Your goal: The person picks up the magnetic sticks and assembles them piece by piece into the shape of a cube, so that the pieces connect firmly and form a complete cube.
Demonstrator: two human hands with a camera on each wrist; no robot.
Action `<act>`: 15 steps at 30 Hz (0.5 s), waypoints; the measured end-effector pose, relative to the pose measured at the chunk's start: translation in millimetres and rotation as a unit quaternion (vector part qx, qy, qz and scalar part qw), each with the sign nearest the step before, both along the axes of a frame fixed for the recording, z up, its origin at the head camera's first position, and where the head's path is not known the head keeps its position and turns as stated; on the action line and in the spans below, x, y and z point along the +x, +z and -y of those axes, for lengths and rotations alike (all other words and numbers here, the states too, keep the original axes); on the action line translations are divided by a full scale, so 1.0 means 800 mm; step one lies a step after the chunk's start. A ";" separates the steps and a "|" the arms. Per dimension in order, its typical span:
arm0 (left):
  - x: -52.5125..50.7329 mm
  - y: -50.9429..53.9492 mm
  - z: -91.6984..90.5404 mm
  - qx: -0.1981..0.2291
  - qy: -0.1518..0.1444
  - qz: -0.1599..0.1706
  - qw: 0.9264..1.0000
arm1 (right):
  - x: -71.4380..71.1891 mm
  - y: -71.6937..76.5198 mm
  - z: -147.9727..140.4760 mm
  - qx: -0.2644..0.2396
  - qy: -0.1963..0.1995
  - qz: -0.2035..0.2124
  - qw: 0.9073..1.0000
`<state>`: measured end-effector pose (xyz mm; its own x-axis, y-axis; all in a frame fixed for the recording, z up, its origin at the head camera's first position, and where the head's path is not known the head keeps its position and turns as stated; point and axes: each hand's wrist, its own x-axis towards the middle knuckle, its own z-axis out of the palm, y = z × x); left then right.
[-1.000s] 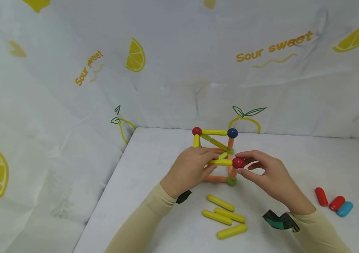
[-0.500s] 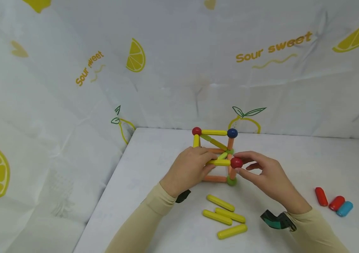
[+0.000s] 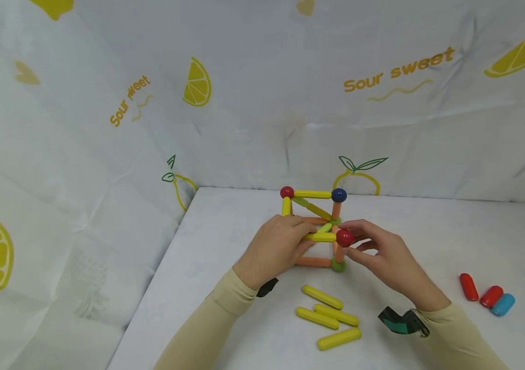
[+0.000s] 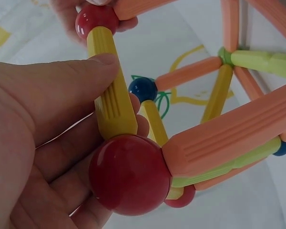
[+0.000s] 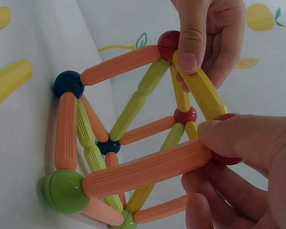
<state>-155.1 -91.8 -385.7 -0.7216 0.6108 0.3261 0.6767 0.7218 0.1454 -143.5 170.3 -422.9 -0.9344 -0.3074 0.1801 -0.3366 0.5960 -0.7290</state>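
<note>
A frame of magnetic building rods and balls stands on the table, with orange rods (image 3: 314,262), green balls (image 3: 338,265) and a blue ball (image 3: 339,195). My left hand (image 3: 275,249) pinches a yellow rod (image 4: 108,90) between thumb and fingers along the frame's top near side. At that rod's right end my right hand (image 3: 384,257) holds a red ball (image 3: 344,237) with thumb and fingertips. The ball touches the yellow rod and sits atop an upright orange rod (image 5: 148,168). Another red ball (image 4: 131,174) joins the yellow rod's left end, hidden by my left hand in the head view.
Several loose yellow rods (image 3: 339,339) lie on the table in front of the frame. Two short red pieces (image 3: 468,287) and a short blue piece (image 3: 503,304) lie to the right. A white sheet printed with lemons (image 3: 262,103) hangs behind the table.
My right hand has moved slightly left with the red ball, and the yellow rod's right end has shifted with it. My left hand keeps its pinch almost unmoved.
</note>
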 end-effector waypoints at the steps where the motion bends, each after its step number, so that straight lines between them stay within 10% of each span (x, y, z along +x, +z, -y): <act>1: 0.000 0.000 0.000 0.000 -0.001 -0.002 1.000 | 0.000 -0.001 0.000 0.002 0.000 0.001 1.000; 10: 0.003 -0.003 0.003 0.008 -0.014 -0.043 0.999 | 0.001 -0.004 0.000 0.009 0.000 0.011 1.000; 15: 0.025 0.012 0.003 0.024 -0.036 -0.095 0.995 | 0.002 0.000 -0.006 0.014 0.000 0.018 1.000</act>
